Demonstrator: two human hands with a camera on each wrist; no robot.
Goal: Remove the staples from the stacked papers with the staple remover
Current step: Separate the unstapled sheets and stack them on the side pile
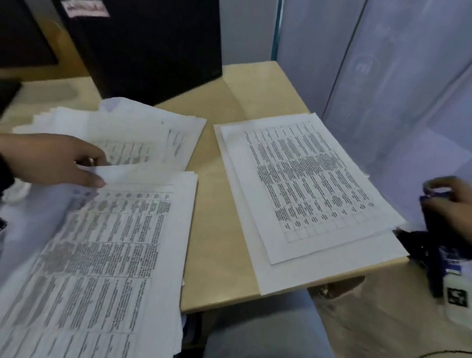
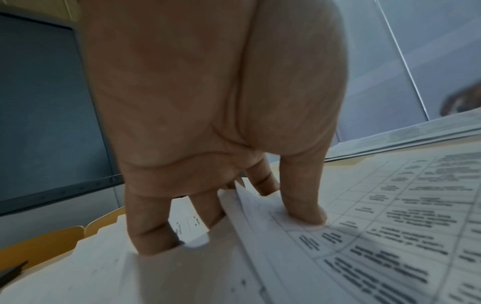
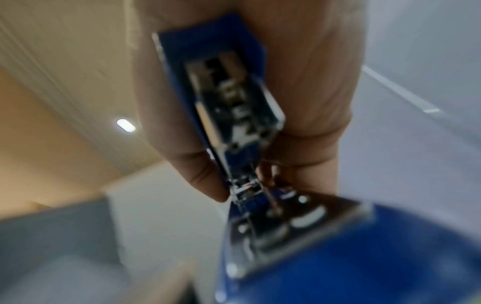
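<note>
Right hand [image 1: 461, 204]: gripping the blue staple remover [image 3: 234, 115], off the desk edge.
Left hand [image 1: 54, 161]: pinching a lifted corner of the stacked papers [image 1: 108, 252].

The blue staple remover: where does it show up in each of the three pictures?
Head: the blue staple remover is at the far right edge, held by the right hand.
Left wrist: not in it.
Right wrist: centre, filling the picture from top to bottom right.
Shared landmark: the right hand gripping it.
</note>
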